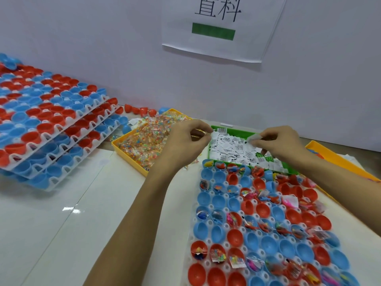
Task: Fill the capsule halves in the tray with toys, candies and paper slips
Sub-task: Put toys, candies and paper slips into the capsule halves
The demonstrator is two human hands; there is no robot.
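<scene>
Both hands over the bins, mid-frame, gathering fill.
My right hand pinches slips above the green bin; left hand grips candy by the yellow bin. Tray lies lower right, handy for dropping.

A single head-worn wide-angle view looks forward and steeply down from close above the tabletop, facing a white wall at the far edge. Both forearms reach in from the bottom edge; straight lines bow near the borders.
</scene>
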